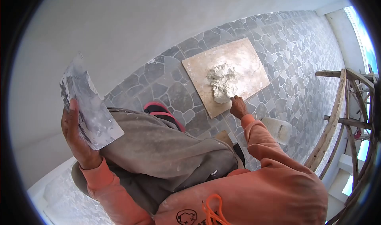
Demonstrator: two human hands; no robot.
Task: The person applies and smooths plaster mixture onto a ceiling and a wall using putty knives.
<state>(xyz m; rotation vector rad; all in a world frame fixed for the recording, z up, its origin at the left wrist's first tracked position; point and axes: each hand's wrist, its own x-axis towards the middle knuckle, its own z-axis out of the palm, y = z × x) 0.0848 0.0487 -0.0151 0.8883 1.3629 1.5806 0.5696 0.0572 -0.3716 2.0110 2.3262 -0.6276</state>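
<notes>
My left hand (pixel 75 133) is raised at the left, closed on a flat, plaster-smeared metal plate (pixel 93 113), thumb on its face. White plaster residue and a ragged edge show along it. Further off, a heap of wet white plaster (pixel 222 82) lies on a pale square board (pixel 254 72) on the floor. At the heap's near edge is my right hand (pixel 238 107), its fingers closed in a grip. What it grips is mostly hidden by the hand and the plaster, so I cannot make out its kind.
Beside my right forearm stands a whitish plastic container (pixel 276 130). A wooden-looking piece (pixel 225 138) lies near my knee. My sandalled foot (pixel 164 114) rests on the stone-paved floor (pixel 180 96). A plain wall (pixel 107 38) rises at the left; wooden poles (pixel 331 121) stand at the right.
</notes>
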